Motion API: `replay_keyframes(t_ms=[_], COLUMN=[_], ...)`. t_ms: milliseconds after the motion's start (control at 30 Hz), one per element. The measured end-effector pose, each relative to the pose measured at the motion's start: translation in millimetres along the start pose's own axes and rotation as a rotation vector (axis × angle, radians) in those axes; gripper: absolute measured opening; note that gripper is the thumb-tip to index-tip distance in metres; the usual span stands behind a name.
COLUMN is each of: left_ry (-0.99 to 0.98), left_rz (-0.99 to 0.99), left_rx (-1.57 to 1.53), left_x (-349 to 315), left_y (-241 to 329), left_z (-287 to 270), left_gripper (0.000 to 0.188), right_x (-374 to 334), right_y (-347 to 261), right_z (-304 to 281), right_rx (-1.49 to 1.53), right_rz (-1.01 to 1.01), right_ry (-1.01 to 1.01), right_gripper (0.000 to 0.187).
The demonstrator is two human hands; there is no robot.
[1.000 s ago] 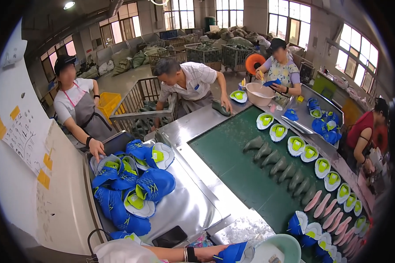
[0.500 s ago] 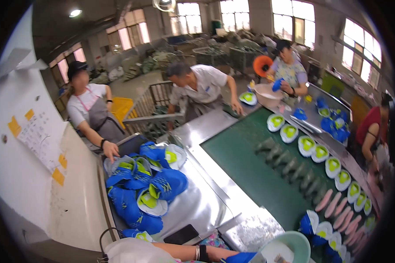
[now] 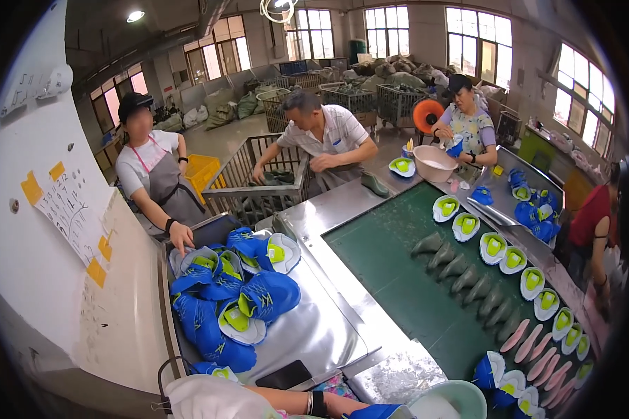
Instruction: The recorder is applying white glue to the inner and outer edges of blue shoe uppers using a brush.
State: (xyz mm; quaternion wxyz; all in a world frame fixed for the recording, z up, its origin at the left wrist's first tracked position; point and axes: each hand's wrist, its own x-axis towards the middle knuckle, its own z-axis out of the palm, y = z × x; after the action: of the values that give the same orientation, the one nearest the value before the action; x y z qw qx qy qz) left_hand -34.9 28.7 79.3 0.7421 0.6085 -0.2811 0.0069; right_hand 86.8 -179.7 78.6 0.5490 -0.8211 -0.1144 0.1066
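Along the bottom edge my left forearm reaches in from a white sleeve, a black band at the wrist. My left hand (image 3: pixel 344 406) holds a blue shoe upper (image 3: pixel 381 412), cut off by the frame; its fingers are mostly hidden. Just right of this upper stands a pale green bowl (image 3: pixel 474 399) with something white inside. My right hand is out of view. A pile of blue shoe uppers (image 3: pixel 269 293) with lime linings lies on the metal table (image 3: pixel 321 307) ahead of my left arm. Nearer my sleeve are another upper (image 3: pixel 213 370) and a black phone (image 3: pixel 284 375).
A green conveyor belt (image 3: pixel 370 237) carries dark foot-shaped lasts (image 3: pixel 472 283), pink insoles (image 3: pixel 538 342) and rows of uppers (image 3: pixel 493 248). Across the table, one person touches the pile, another leans over a metal cage cart (image 3: pixel 255 167), and a third works by a pink basin (image 3: pixel 435 163).
The view has shifted slightly. The person at the cart has drawn a hand back from the dark last on the table. The person by the basin has brought a blue upper over it.
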Motion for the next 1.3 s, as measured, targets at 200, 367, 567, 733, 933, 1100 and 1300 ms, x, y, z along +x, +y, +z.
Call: replay_keyframes(t_ms=[200, 367, 567, 733, 933, 1100, 1300], left_ry=[-0.008, -0.016, 0.046, 0.115, 0.157, -0.105, -0.100], left_rz=[-0.077, -0.129, -0.221, -0.360, -0.489, -0.571, -0.410], left_rx=[-0.079, -0.094, -0.079, -0.102, -0.113, -0.391, -0.093], left_x=[-18.7, -35.3, -50.8, -70.3, -85.7, -84.0, -108.1], left_y=[-17.5, -45.9, -64.4, -64.4, -77.0, -52.1, -128.1], left_z=[-1.3, 3.1, 4.1, 7.1, 15.6, 28.4, 63.7], left_gripper=[0.035, 0.040, 0.047, 0.054, 0.062, 0.069, 0.060], right_x=[9.1, 7.2, 1.2, 4.8, 2.9, 18.2, 20.7], right_y=[-9.5, -13.2, 16.0, 10.1, 29.3, 90.0, 106.1], right_z=[-8.9, -6.7, -8.1, -8.7, -20.3, -48.2, -46.6], right_rx=[-0.213, -0.213, -0.102, -0.117, 0.028, 0.023, 0.012], right_rz=[0.068, 0.127, 0.115, -0.012, -0.048, 0.061, 0.114], right_ry=[-0.044, 0.002, -0.014, -0.078, -0.035, -0.005, 0.031], right_gripper=[0.021, 0.023, 0.023, 0.021, 0.019, 0.017, 0.018])
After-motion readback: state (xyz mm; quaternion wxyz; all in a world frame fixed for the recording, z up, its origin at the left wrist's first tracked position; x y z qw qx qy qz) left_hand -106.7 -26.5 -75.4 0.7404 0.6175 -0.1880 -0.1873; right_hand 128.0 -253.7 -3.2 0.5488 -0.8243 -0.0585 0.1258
